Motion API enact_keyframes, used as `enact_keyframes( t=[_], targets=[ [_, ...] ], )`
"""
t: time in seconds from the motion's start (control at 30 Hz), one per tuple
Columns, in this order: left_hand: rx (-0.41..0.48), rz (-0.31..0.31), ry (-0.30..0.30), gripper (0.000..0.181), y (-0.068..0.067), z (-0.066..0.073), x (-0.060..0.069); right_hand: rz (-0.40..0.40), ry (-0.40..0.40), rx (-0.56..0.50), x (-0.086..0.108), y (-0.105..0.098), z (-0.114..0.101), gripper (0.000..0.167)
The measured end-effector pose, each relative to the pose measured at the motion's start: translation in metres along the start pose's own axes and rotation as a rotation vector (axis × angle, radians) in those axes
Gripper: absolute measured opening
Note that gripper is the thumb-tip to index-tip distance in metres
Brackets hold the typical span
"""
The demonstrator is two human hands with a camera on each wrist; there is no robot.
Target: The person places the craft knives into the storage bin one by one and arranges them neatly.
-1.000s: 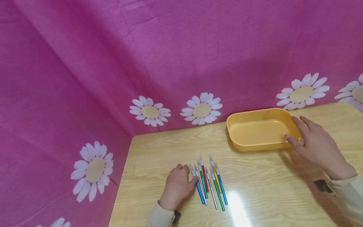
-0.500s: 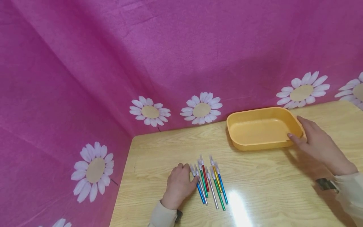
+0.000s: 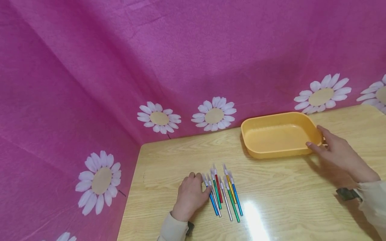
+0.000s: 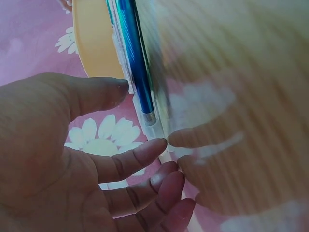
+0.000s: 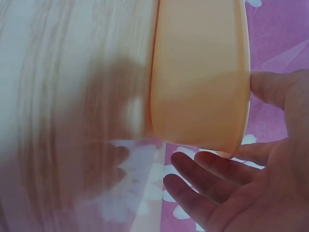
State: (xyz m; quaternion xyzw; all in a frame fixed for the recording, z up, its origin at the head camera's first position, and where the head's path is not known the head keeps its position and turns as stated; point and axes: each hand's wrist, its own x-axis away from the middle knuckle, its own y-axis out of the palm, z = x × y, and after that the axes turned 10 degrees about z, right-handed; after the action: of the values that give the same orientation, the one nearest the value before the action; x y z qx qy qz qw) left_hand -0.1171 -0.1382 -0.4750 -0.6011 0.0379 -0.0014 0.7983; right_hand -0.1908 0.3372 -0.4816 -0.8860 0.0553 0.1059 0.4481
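Note:
Several craft knives with clear caps and coloured metal handles [image 3: 228,201] lie loosely side by side on the table. My left hand [image 3: 190,195] rests left of them, fingers loosely bent, thumb by the capped ends. In the left wrist view the blue craft knife [image 4: 137,63] lies between thumb and index fingertip; whether they touch it I cannot tell. A yellow plastic tray [image 3: 281,154] stands behind and right of the knives. My right hand [image 3: 340,154] is at its right end. Its thumb touches the rim and the index finger is at the outer corner, the others extended loosely.
The wooden table [image 3: 169,160] ends at a purple cloth [image 3: 241,50] with white flowers, hanging behind and on the left. Glare brightens the tabletop right of the knives.
My right hand has shifted right, from over the tray's right rim to around its outer end. My left hand, the knives and the tray hold nearly the same places.

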Motion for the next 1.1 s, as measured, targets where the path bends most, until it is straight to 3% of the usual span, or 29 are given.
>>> enact_keyframes(
  t=[0.33,0.67,1.1],
  targets=[
    [0.006,-0.011,0.009,0.038,-0.0014,-0.0012,0.0006,-0.032,0.000,-0.031,0.0002,-0.0003,0.0044,0.085],
    [-0.019,0.001,0.025,0.032,-0.0034,-0.0017,0.0059,-0.102,0.050,-0.012,0.0018,-0.0013,0.0037,0.090],
    [-0.017,-0.079,-0.009,0.035,-0.0069,-0.0023,0.0077,-0.091,0.062,-0.014,0.0019,0.0005,0.0050,0.093]
  ],
)
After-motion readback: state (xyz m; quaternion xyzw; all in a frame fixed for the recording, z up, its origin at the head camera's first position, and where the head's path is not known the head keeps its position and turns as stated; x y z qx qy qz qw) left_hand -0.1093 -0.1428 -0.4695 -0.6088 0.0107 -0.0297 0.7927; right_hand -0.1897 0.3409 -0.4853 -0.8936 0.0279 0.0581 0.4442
